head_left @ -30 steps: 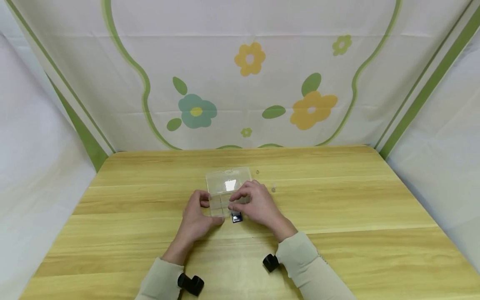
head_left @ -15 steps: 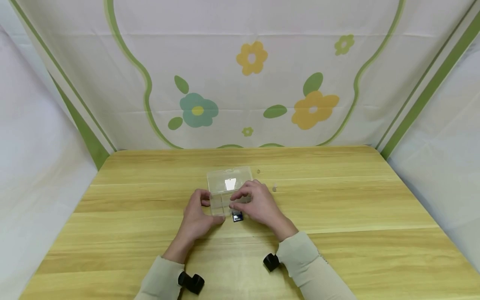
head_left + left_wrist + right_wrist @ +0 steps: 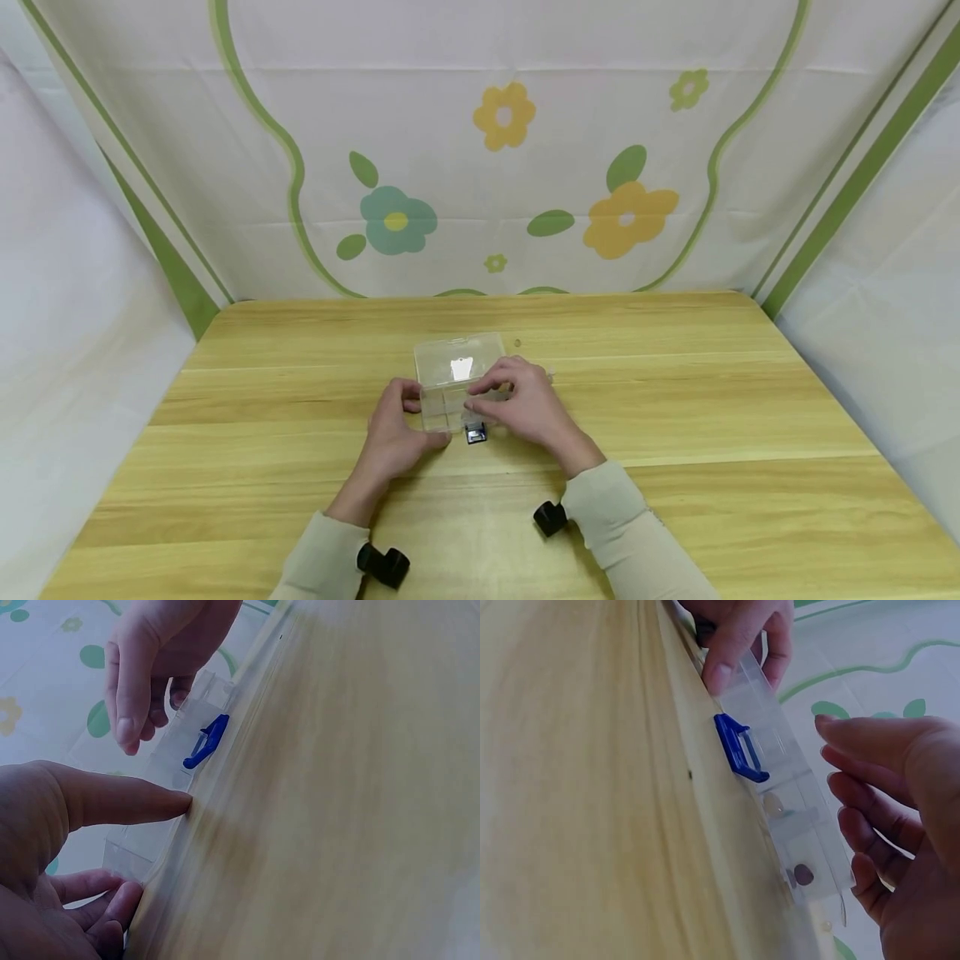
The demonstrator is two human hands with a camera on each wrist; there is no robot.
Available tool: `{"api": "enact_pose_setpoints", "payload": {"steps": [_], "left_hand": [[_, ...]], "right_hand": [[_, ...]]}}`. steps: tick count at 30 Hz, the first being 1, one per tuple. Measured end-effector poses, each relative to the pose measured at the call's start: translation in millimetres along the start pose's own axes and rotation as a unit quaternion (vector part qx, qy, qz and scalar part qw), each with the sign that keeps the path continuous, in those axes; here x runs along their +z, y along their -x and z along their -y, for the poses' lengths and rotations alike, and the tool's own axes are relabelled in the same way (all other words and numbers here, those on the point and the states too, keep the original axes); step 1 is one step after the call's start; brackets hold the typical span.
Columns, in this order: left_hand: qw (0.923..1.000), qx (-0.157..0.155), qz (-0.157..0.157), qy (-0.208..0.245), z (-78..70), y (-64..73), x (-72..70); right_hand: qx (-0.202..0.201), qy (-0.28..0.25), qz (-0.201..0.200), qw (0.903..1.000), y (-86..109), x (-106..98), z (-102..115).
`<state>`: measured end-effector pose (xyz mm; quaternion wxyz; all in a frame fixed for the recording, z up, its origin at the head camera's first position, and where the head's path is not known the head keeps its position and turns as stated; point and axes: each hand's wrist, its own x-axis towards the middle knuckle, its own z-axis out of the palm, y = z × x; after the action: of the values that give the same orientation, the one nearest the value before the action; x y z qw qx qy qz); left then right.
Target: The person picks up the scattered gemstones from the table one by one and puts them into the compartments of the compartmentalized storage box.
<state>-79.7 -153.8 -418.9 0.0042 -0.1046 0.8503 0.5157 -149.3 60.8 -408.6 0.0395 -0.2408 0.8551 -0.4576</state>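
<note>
A clear plastic compartment box [image 3: 432, 400] lies on the table with its lid [image 3: 438, 362] folded back. At its front edge is a blue latch [image 3: 731, 748]. My left hand [image 3: 393, 442] grips the box's left end, thumb along the front and fingers at the side. Over the right part of the box hovers my right hand [image 3: 528, 406], its fingers relaxed and nothing visible between them. In the right wrist view, a small dark rounded piece [image 3: 804, 874] and a pale one [image 3: 772, 804] show in the box's right-hand part.
On the wooden table [image 3: 712, 400], a tiny clear piece [image 3: 517, 343] lies just right of the lid. Another small piece [image 3: 551, 377] is partly hidden behind the right hand. A white flowered cloth [image 3: 450, 167] hangs along the back.
My right hand has shifted slightly right and away from the front, its thumb and fingertips farther apart. My left hand and the box stay in place.
</note>
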Motion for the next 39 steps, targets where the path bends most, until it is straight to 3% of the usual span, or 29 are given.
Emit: {"api": "enact_pose_setpoints", "payload": {"steps": [17, 39], "left_hand": [[1.0, -0.004, 0.002, 0.002, -0.5, -0.5, 0.4], [0.9999, -0.011, -0.006, -0.01, -5.5, 0.3, 1.9]], "right_hand": [[0.057, -0.042, -0.069, 0.9951, 1.3, -31, -26], [0.133, 0.004, -0.124, 0.9833, 12.4, -64, -65]]}}
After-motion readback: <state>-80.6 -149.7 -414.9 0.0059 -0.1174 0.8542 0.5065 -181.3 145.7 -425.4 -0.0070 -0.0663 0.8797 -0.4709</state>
